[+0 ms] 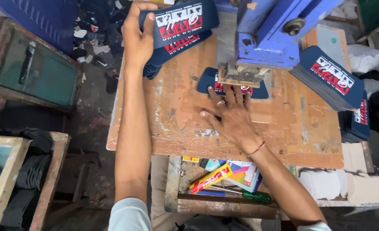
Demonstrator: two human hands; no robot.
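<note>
Feeding the press (275, 34): right hand (232, 117), fingers spread flat, steadies a navy label (206, 81) under its die, while left hand (138, 40) clamps a label stack (185, 25) left of the press, on the tabletop (176, 124).

A green-handled screwdriver (253, 196) and colourful boxes (229, 173) lie below the table; white rolls (343, 184) sit right.

Navy printed piece (236, 87) with red and white lettering lies flat on the worn wooden bench, half tucked under the blue press. Another same piece (181, 19) sits tilted atop a fanned stack (172, 47) at the bench's far left corner
</note>
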